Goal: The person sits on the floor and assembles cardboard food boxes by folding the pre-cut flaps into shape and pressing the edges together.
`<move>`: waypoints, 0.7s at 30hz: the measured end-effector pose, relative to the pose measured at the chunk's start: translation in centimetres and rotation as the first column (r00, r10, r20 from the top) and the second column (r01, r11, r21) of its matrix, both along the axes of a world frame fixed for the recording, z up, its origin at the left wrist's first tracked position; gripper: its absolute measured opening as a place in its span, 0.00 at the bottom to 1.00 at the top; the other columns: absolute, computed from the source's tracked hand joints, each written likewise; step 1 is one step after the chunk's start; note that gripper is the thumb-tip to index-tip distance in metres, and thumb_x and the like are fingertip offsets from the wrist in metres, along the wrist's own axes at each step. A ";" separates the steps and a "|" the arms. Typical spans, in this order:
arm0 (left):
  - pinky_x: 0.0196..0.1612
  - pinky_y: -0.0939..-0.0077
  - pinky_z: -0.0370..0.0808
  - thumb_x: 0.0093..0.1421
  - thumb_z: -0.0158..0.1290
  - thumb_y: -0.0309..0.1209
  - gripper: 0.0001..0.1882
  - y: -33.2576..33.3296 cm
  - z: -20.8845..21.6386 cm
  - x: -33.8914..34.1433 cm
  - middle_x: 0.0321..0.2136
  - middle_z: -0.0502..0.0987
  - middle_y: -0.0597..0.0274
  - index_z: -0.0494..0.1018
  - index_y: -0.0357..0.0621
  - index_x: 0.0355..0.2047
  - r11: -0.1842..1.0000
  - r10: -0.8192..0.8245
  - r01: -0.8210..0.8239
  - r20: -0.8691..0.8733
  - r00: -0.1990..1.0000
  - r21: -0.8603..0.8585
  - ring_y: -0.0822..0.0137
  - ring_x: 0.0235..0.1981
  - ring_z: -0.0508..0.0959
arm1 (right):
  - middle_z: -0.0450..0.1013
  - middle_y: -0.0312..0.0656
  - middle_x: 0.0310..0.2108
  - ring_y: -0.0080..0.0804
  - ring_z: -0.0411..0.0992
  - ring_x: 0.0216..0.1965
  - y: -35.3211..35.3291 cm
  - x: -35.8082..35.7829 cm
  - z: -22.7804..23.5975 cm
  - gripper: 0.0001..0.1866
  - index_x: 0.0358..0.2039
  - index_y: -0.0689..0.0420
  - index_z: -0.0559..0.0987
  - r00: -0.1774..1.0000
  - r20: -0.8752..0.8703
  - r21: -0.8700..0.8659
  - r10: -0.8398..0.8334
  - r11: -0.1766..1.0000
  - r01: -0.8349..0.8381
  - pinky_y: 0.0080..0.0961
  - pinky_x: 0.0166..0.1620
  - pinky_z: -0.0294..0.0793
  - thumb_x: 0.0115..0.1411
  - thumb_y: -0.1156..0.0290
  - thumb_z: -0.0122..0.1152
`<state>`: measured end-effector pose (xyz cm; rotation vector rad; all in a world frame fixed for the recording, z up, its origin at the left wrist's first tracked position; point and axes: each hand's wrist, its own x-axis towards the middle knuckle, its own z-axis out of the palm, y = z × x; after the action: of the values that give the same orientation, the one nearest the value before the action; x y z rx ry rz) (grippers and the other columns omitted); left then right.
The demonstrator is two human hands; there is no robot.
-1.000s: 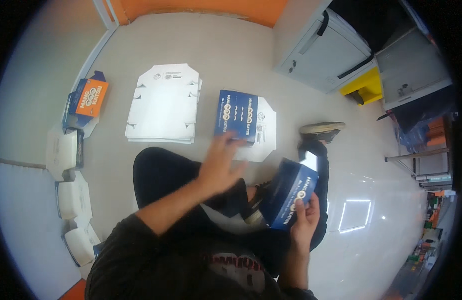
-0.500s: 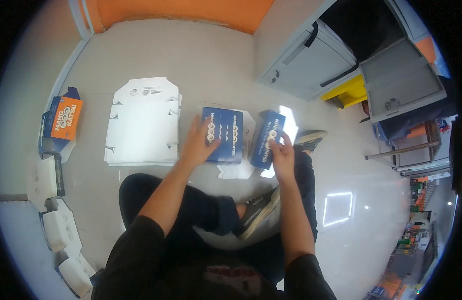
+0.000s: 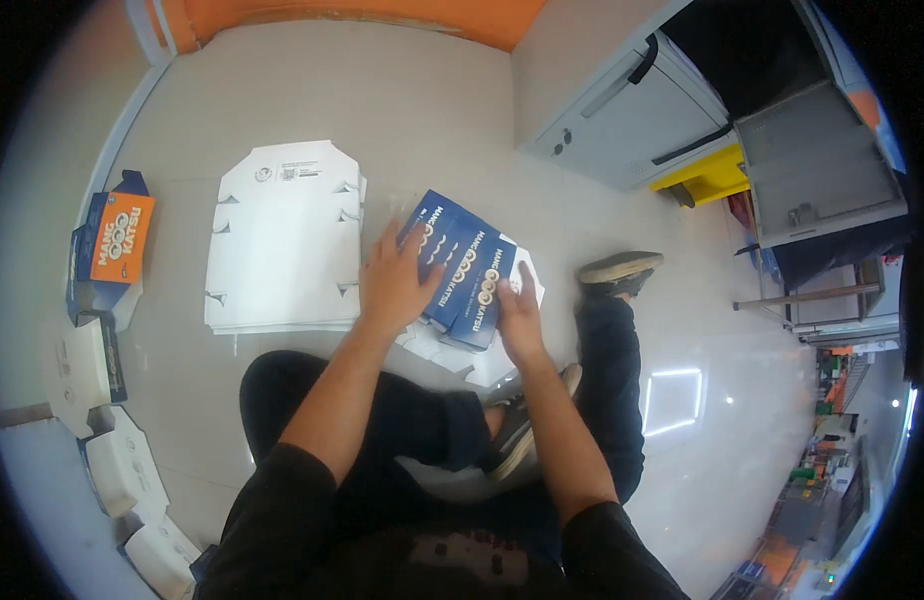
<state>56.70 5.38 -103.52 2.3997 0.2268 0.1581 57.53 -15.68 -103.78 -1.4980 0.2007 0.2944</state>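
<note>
I sit on a pale floor with my legs folded. A blue printed carton (image 3: 462, 265) lies on a flat white cardboard blank (image 3: 482, 355) in front of me. My left hand (image 3: 394, 285) presses flat on the carton's left side. At its right edge, my right hand (image 3: 517, 310) holds the carton with fingers bent over it. The carton looks part folded, its blue panels angled away from me.
A stack of flat white die-cut blanks (image 3: 282, 235) lies to the left. A finished blue and orange box (image 3: 112, 245) and several white folded boxes (image 3: 92, 400) line the left edge. A grey cabinet (image 3: 632, 110) and yellow bin (image 3: 712, 175) stand at the back right.
My right hand brought its blue carton from beside my knee up to the other one on the white blank. Both hands now press them together there.
</note>
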 end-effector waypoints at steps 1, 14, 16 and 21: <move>0.63 0.40 0.67 0.60 0.61 0.44 0.33 -0.4 0.3 0.0 0.70 0.58 0.39 0.69 0.49 0.64 1.000 -0.006 0.006 0.003 1.000 0.000 0.38 0.66 0.64 | 0.67 0.51 0.62 0.33 0.75 0.52 -0.6 -0.4 0.0 0.36 0.76 0.58 0.47 1.000 0.003 0.000 -0.006 1.000 0.006 0.30 0.50 0.79 0.75 0.65 0.51; 0.67 0.25 0.50 0.65 0.53 0.50 0.37 -4.7 -0.8 -0.8 0.75 0.51 0.47 0.62 0.53 0.72 0.936 -0.157 0.125 0.073 0.985 0.329 0.44 0.76 0.49 | 0.51 0.55 0.74 0.47 0.80 0.48 -2.8 -6.5 -2.1 0.32 0.61 0.46 0.77 0.732 0.500 -0.724 0.463 0.687 0.060 0.38 0.48 0.84 0.55 0.73 0.75; 0.67 0.25 0.49 0.65 0.52 0.51 0.38 -5.2 -1.0 -1.1 0.75 0.50 0.46 0.60 0.52 0.72 0.926 -0.150 0.115 0.070 0.986 0.359 0.44 0.76 0.48 | 0.66 0.56 0.66 0.42 0.82 0.41 -2.8 -6.0 -2.8 0.31 0.59 0.51 0.79 0.707 0.600 -0.655 0.374 0.738 0.165 0.33 0.46 0.82 0.54 0.78 0.75; 0.66 0.25 0.53 0.67 0.50 0.53 0.39 -5.3 -1.1 -1.0 0.75 0.49 0.43 0.59 0.51 0.73 0.906 -0.129 0.102 0.040 0.991 0.411 0.42 0.76 0.48 | 0.80 0.50 0.38 0.44 0.82 0.35 -2.7 -6.4 -3.9 0.30 0.60 0.47 0.80 0.757 0.552 -0.677 0.350 0.718 0.162 0.34 0.40 0.82 0.55 0.75 0.75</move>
<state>55.66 0.13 -104.66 2.8104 0.0176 0.2511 51.15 -18.35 -107.67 -2.2880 -0.3978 -0.2882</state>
